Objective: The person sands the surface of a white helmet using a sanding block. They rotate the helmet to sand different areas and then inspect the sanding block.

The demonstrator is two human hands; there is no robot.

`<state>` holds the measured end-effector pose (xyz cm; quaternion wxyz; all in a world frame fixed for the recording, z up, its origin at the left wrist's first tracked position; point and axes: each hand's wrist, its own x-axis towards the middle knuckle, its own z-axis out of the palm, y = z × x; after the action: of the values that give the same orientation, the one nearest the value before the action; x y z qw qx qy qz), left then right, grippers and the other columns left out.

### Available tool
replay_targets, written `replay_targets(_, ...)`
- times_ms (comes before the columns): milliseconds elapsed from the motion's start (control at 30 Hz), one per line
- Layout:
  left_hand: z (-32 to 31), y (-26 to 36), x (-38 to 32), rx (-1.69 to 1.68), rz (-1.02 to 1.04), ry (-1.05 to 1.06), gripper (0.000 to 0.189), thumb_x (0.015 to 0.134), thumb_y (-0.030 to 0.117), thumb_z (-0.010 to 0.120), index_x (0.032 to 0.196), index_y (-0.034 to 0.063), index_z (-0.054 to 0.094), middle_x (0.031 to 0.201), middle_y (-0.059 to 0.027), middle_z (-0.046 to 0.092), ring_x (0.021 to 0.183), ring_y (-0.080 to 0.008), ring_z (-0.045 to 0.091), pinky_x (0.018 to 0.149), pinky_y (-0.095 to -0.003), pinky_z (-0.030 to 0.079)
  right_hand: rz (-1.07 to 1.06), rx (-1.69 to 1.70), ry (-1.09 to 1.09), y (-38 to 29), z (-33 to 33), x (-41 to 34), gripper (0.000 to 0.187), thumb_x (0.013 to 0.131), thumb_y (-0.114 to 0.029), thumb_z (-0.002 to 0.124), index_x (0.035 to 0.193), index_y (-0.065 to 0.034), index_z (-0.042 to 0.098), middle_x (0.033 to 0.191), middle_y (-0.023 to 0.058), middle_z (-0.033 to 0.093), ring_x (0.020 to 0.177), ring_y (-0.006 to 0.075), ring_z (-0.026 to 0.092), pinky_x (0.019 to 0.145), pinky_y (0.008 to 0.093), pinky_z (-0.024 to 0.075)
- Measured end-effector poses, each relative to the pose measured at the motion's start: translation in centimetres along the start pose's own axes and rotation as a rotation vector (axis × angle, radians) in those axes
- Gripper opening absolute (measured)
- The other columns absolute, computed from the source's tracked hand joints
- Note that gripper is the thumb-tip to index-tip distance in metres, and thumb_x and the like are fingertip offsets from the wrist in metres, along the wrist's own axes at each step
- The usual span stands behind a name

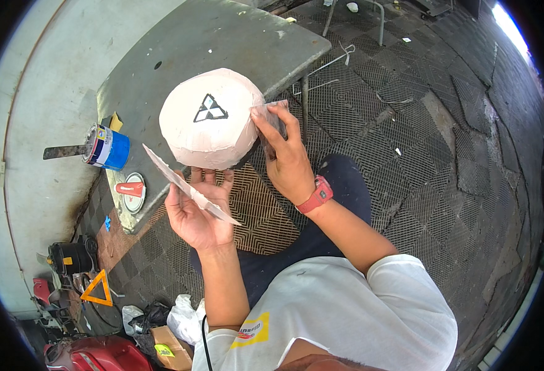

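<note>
A rounded part point(211, 134) coated in pale pink putty sits at the table's edge. On its top is a black-edged Mitsubishi emblem point(210, 109). My left hand point(202, 218) holds a thin flat board point(186, 185) smeared with the same putty, tilted in front of the part. The fingertips of that hand reach the part's lower edge; whether they bear its weight I cannot tell. My right hand point(285, 143) grips a thin, flat spreader-like piece point(279, 113) against the part's right side. A red watch point(317, 195) is on the right wrist.
On the grey table point(179, 41) stand a blue Glasurit can point(107, 146) with a putty knife point(65, 152) across it, and a round lid point(134, 204) bearing a red tube point(130, 188). An orange warning triangle point(97, 288) and plastic bags point(185, 320) lie lower left.
</note>
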<state>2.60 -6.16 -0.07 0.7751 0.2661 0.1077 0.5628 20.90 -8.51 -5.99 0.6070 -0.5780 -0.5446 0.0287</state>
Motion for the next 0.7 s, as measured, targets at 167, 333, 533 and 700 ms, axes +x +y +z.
replay_targets(167, 0.0, -0.1, 0.2, -0.004, 0.005, -0.004, 0.038, 0.107, 0.039, 0.052, 0.128, 0.0156, 0.074, 0.156, -0.0159, 0.05, 0.145, -0.033, 0.042, 0.118, -0.0632, 0.032, 0.016, 0.006, -0.011, -0.8, 0.6, -1.1, 0.095, 0.082, 0.019, 0.065, 0.161, -0.0318, 0.05, 0.158, 0.0177, 0.04, 0.149, 0.0508, 0.042, 0.121, 0.0749, 0.032)
replay_targets(333, 0.0, -0.3, 0.4, -0.006, 0.008, -0.011, 0.039, 0.108, 0.039, 0.052, 0.129, 0.0154, 0.074, 0.155, -0.016, 0.051, 0.145, -0.033, 0.042, 0.117, -0.0629, 0.032, 0.031, -0.018, -0.044, -1.8, 1.5, -3.1, 0.093, 0.079, 0.015, 0.069, 0.159, -0.0323, 0.054, 0.158, 0.0175, 0.038, 0.153, 0.0499, 0.036, 0.124, 0.0713, 0.0303)
replay_targets(533, -0.9, 0.5, 0.5, -0.014, 0.0, 0.018, 0.037, 0.107, 0.042, 0.052, 0.125, 0.0181, 0.073, 0.156, -0.0165, 0.05, 0.144, -0.0329, 0.043, 0.115, -0.0633, 0.034, 0.018, -0.068, -0.051, -2.0, -0.2, -4.1, 0.083, 0.079, 0.013, 0.07, 0.151, -0.0282, 0.064, 0.152, 0.0168, 0.047, 0.149, 0.0467, 0.042, 0.123, 0.0615, 0.0352)
replay_targets(700, -1.3, 1.4, 0.5, 0.042, -0.015, 0.036, 0.035, 0.106, 0.042, 0.053, 0.124, 0.0193, 0.073, 0.155, -0.0178, 0.049, 0.143, -0.0348, 0.043, 0.115, -0.0637, 0.035, 0.012, -0.094, -0.03, -0.9, -4.7, 1.9, 0.071, 0.092, 0.013, 0.057, 0.152, -0.0243, 0.062, 0.141, 0.0129, 0.061, 0.13, 0.0422, 0.059, 0.112, 0.0516, 0.0457)
